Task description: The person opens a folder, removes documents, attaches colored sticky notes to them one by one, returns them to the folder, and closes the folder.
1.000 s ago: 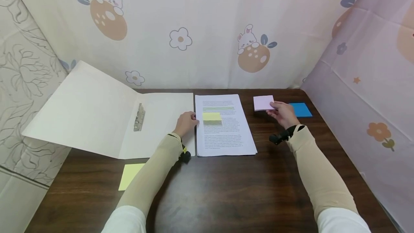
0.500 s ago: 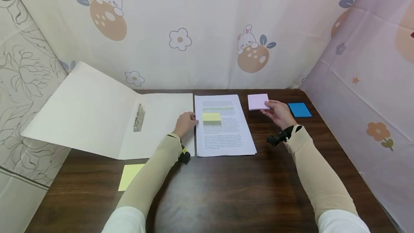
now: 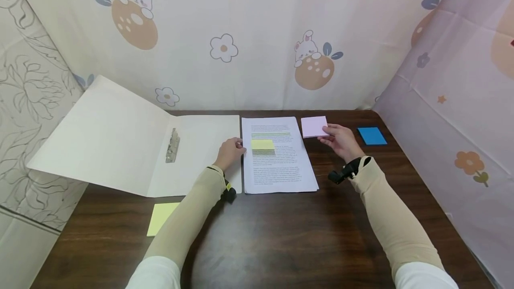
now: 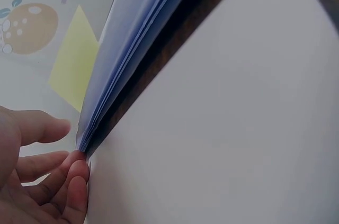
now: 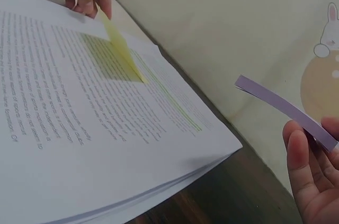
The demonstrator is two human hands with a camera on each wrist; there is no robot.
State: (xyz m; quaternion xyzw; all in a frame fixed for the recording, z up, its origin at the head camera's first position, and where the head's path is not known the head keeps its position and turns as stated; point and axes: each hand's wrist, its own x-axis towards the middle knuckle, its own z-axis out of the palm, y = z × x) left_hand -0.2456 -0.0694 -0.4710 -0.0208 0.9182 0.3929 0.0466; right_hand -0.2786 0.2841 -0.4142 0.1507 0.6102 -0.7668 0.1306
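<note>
In the head view my right hand (image 3: 340, 141) pinches a pad of pale purple sticky notes (image 3: 314, 127) by its right side. The right wrist view shows the pad edge-on (image 5: 286, 108), raised beside the papers, between thumb and fingers. My left hand (image 3: 230, 153) rests at the left edge of a stack of printed sheets (image 3: 281, 173). In the left wrist view its bent fingertips (image 4: 77, 173) touch the stack's edge, the thumb held apart. A yellow sticky note (image 3: 263, 144) stands half lifted from the top sheet, below a green highlighted line.
Left of the papers lies an open white binder (image 3: 201, 146) with a metal clip (image 3: 172, 146). A blue sticky-note pad (image 3: 372, 136) sits at the right. Near the left forearm is a yellow pad (image 3: 161, 217). Patterned curtains surround the dark wooden table (image 3: 281, 244).
My right hand has carried the purple pad leftward, closer to the papers' right edge, uncovering more of the blue pad. The left hand stays in place.
</note>
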